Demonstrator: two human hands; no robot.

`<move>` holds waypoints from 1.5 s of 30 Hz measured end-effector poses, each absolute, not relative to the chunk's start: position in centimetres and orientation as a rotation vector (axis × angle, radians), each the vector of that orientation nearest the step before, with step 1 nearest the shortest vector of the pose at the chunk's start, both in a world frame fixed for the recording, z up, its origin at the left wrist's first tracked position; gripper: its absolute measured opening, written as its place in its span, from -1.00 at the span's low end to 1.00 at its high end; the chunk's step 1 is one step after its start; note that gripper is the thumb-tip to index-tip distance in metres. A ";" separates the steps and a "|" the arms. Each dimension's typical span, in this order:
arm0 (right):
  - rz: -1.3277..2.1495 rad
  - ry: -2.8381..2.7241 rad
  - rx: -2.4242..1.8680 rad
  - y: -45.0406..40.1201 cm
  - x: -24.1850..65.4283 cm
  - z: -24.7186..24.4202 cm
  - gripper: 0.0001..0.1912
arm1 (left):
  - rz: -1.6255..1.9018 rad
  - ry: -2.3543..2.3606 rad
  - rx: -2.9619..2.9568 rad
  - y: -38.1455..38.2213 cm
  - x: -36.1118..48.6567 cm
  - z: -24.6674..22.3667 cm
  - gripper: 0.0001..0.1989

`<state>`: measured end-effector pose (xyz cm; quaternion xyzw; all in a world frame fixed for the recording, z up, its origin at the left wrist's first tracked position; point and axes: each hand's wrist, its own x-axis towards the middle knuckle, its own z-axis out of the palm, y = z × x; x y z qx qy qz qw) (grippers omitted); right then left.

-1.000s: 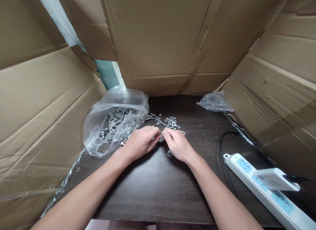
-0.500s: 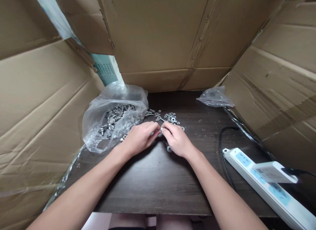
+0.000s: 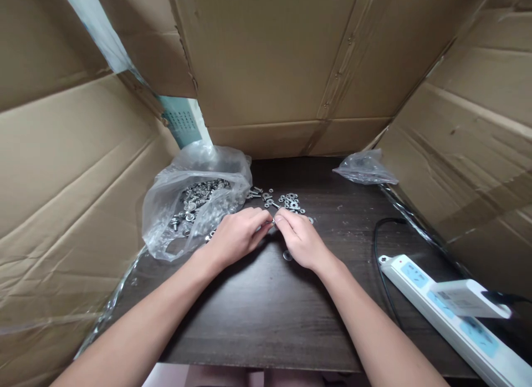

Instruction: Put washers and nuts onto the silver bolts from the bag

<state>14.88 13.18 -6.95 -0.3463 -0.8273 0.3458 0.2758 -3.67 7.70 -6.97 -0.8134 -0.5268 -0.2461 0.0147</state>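
Observation:
My left hand [image 3: 241,232] and my right hand [image 3: 301,237] meet over the middle of the dark table [image 3: 257,315], fingertips pinched together. Between them is a small shiny metal piece [image 3: 273,222], mostly covered by the fingers; its exact shape is too small to tell. Just behind the hands lie loose nuts and washers [image 3: 293,205] and several screws [image 3: 255,194]. One washer [image 3: 287,255] rests on the table beside my right hand. Left of my left hand, an open clear plastic bag [image 3: 158,209] holds many metal screws [image 3: 197,201].
A small clear bag [image 3: 366,168] lies at the back right. On the right are a white power strip [image 3: 440,315] with a plug in it and a black cable [image 3: 376,265]. Cardboard walls [image 3: 266,60] stand behind and on both sides.
The whole view has shifted slightly, so things appear a little lower and further right. Both hands keep their pinch, with only slight finger movement.

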 end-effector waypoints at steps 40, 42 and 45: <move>0.964 -2.162 -0.874 13.1 14.9 -6.4 -0.80 | -1.092 -1.635 -2.481 7.4 -3.6 -7.2 -0.86; 0.951 -2.171 -0.859 13.1 14.9 -6.4 -0.83 | -1.096 -1.641 -2.482 7.4 -3.6 -7.2 -0.87; 0.932 -2.188 -0.862 13.2 14.9 -6.5 -0.80 | -1.105 -1.630 -2.508 7.4 -3.5 -7.1 -0.90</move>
